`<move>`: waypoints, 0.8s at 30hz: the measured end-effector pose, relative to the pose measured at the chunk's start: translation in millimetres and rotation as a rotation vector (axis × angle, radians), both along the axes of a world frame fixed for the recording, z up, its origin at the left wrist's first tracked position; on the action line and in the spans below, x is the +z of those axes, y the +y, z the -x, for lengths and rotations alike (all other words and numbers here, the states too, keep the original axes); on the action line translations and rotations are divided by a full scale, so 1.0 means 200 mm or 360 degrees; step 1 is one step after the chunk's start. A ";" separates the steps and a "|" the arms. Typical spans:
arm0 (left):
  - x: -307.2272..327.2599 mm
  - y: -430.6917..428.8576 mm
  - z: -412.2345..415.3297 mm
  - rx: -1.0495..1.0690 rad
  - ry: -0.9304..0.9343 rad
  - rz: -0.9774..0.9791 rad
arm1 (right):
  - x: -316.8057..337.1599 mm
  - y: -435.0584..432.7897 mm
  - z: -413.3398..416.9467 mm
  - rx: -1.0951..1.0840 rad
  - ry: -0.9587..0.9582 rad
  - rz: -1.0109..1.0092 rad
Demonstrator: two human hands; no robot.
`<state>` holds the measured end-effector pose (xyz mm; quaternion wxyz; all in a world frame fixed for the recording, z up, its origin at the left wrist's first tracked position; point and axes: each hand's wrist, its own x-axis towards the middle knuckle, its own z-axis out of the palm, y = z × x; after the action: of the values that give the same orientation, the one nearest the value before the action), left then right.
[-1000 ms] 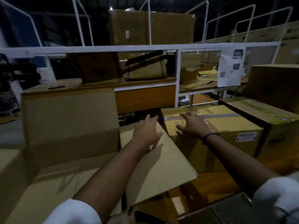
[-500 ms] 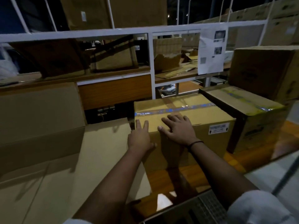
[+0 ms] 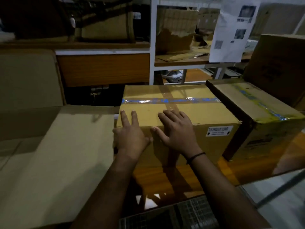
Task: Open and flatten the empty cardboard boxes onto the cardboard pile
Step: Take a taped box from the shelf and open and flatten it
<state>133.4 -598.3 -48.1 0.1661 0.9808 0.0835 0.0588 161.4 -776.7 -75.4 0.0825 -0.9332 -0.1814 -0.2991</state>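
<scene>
Left hand flat with fingers spread on the taped box near edge, right hand flat just beside it, cardboard left of both.

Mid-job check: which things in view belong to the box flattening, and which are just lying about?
For the job: taped box, sealed, with left hand and right hand flat on its near top edge; flattened cardboard beside it; second taped box on its other side.
Lying about: printed sheet on the white shelf frame; torn cardboard behind that frame.
</scene>
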 end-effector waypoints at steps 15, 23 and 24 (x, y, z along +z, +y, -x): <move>-0.22 -0.08 0.08 -0.0061 -0.0545 0.0348 | -0.15 -0.57 -0.02 -0.0209 -0.0490 -0.0141; -0.30 -0.09 0.07 -0.0036 -0.0826 0.0442 | -0.24 -0.75 -0.01 -0.0300 -0.0465 -0.0320; -0.30 -0.10 0.07 -0.0011 -0.0830 0.0452 | -0.25 -0.78 -0.01 -0.0295 -0.0461 -0.0328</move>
<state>119.5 -617.3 -108.2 0.3178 0.8998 0.0419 0.2960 163.2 -932.7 -125.5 0.1227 -0.8798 -0.0730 -0.4535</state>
